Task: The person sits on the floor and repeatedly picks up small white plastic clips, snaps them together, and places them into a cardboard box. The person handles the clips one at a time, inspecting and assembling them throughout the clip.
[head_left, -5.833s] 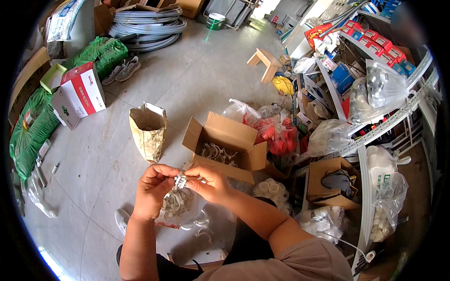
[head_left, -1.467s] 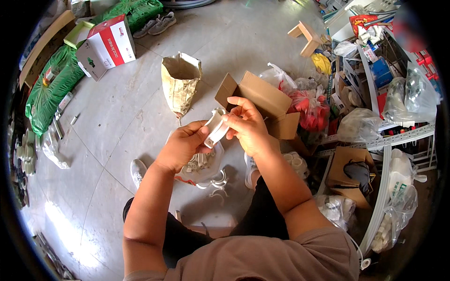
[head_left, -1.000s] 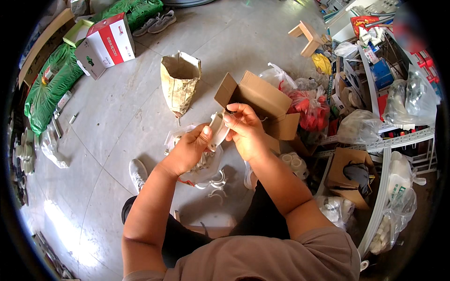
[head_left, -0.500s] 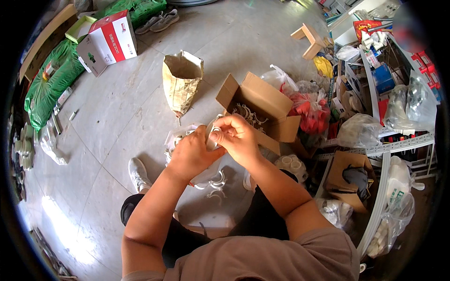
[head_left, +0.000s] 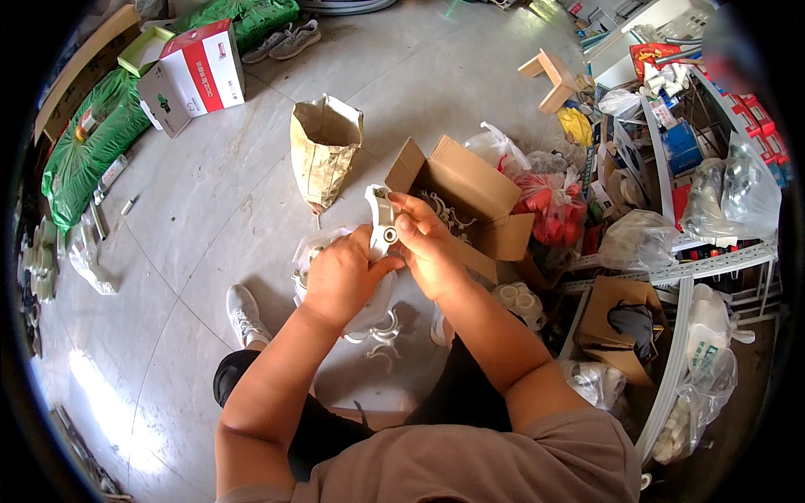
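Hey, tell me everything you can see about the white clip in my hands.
The white clip is a curved, smooth piece that looks like plastic. A round fitting with a dark centre sits on the side facing the camera, and there is a dark opening near its top end. It is held in the air, lengthwise up and down in the picture. Your left hand grips its lower part, partly hiding it, and your right hand touches its right side.

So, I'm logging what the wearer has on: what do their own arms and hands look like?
The left hand and right hand are bare: no gloves, and no watch shows at either wrist. The forearms are uncovered, without visible cables. The shirt is grey-brown, with short sleeves.
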`<action>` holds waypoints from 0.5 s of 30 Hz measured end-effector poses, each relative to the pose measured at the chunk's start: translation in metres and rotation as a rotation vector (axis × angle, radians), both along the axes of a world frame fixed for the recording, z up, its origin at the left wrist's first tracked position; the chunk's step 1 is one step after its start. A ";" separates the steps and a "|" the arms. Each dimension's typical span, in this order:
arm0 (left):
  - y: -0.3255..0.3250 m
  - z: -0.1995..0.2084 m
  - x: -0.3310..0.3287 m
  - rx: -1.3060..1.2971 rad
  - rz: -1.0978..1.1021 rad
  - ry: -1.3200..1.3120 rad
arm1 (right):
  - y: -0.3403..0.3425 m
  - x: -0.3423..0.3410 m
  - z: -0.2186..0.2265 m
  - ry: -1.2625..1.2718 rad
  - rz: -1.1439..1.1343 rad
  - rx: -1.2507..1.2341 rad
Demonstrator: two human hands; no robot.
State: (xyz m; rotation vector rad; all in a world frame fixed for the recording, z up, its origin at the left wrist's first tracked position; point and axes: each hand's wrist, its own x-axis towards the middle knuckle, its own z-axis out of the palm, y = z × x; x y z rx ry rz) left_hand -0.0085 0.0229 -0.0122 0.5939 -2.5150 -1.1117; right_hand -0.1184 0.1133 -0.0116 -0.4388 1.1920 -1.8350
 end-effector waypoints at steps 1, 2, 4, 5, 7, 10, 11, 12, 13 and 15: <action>0.000 0.000 0.000 0.009 -0.025 0.003 | 0.001 -0.001 0.000 0.010 -0.008 0.004; 0.000 0.001 0.001 0.018 -0.050 0.006 | 0.002 -0.002 0.001 0.019 -0.015 0.007; -0.002 0.004 0.002 0.059 -0.110 0.022 | 0.004 -0.004 0.004 0.026 -0.013 -0.006; -0.005 0.006 0.003 0.091 -0.145 0.036 | 0.005 -0.006 0.008 0.023 -0.003 -0.022; -0.006 0.006 0.002 0.105 -0.181 0.088 | 0.008 -0.011 0.009 0.061 0.024 -0.011; -0.005 0.001 0.001 0.036 -0.194 0.171 | 0.006 -0.016 0.008 -0.045 -0.049 -0.002; -0.006 0.000 0.000 0.005 -0.207 0.178 | 0.005 -0.014 0.009 -0.019 -0.082 0.054; -0.006 -0.002 -0.001 -0.027 -0.221 0.185 | 0.004 -0.014 0.007 -0.047 -0.086 0.046; -0.006 -0.003 -0.001 -0.077 -0.210 0.199 | 0.005 -0.013 0.004 -0.075 -0.090 0.038; -0.005 -0.006 -0.002 -0.178 -0.188 0.228 | 0.005 -0.013 0.002 -0.092 -0.101 0.016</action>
